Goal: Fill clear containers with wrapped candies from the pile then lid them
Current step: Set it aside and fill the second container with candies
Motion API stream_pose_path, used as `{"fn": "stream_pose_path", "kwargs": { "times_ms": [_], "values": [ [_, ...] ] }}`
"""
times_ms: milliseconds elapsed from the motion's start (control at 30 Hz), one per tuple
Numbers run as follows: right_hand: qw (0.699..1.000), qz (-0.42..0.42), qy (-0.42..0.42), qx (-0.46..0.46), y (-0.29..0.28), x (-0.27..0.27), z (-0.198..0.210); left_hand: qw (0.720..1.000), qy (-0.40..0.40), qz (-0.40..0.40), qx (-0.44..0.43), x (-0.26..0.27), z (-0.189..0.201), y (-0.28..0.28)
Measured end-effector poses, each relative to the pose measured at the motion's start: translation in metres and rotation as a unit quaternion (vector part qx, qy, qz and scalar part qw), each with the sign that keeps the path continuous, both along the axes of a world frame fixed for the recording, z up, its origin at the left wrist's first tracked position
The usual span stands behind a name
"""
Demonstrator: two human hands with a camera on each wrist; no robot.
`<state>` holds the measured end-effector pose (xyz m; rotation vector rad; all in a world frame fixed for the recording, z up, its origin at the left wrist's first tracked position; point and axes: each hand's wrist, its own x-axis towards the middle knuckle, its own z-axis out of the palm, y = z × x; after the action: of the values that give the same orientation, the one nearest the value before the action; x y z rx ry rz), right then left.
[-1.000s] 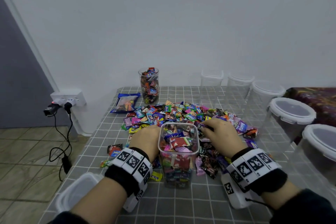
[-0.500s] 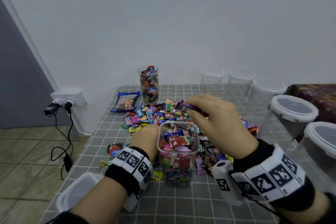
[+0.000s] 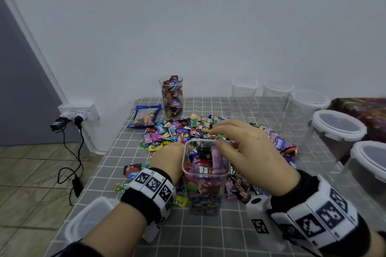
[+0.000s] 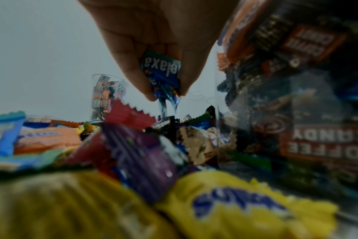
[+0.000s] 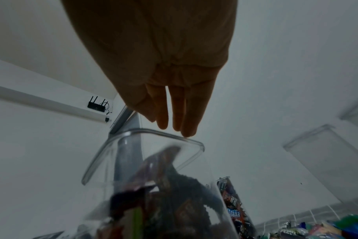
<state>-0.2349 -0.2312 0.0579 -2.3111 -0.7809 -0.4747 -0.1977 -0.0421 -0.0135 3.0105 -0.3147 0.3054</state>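
Note:
A clear square container [image 3: 205,185], packed with wrapped candies, stands in front of the candy pile [image 3: 183,129]. My left hand [image 3: 169,155] sits low against the container's left side at the pile's edge. In the left wrist view that left hand [image 4: 165,95] pinches a blue Relaxa candy [image 4: 161,72] just above the pile. My right hand [image 3: 216,137] hovers over the container's mouth. Its fingers [image 5: 174,124] are straight above the rim [image 5: 194,142] and hold nothing. A purple candy [image 3: 217,160] stands on end at the top of the container.
A round glass [image 3: 171,96] full of candies and a blue bag [image 3: 146,117] stand behind the pile. Several lidded empty containers [image 3: 338,129] line the back and right. A loose lid [image 3: 89,219] lies at the front left corner near the table's edge.
My right hand lifted purple candies off the pile, carried them left over the container and let them go inside. The left hand stayed beside the container.

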Motion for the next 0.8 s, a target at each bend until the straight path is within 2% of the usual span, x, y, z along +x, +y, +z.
{"fn": "stream_pose_path", "kwargs": {
  "times_ms": [200,267,333,400,500,667,800],
  "values": [
    [0.998,-0.018,0.061,0.029,-0.009,-0.002,-0.004,1.0,0.021,0.008,-0.003,-0.001,0.003,0.0],
    [0.987,0.011,0.16,0.022,-0.014,-0.001,-0.006,1.0,0.024,0.011,-0.006,-0.001,0.002,0.0],
    [0.963,0.047,0.266,0.019,-0.018,0.001,-0.01,1.0,0.024,0.01,-0.004,-0.002,0.002,0.0],
    [0.943,0.078,0.323,0.012,-0.02,0.003,-0.016,1.0,0.02,0.006,-0.006,-0.004,0.003,0.0],
    [0.932,0.085,0.353,0.012,-0.018,0.005,-0.023,1.0,0.008,0.009,0.004,-0.006,0.008,0.0],
    [0.921,0.086,0.375,0.068,-0.014,0.008,-0.028,1.0,0.007,0.023,-0.003,-0.007,0.01,0.0],
    [0.919,0.089,0.376,0.082,-0.014,0.009,-0.028,0.998,-0.003,0.032,-0.057,-0.006,0.011,0.003]
  ]
}}
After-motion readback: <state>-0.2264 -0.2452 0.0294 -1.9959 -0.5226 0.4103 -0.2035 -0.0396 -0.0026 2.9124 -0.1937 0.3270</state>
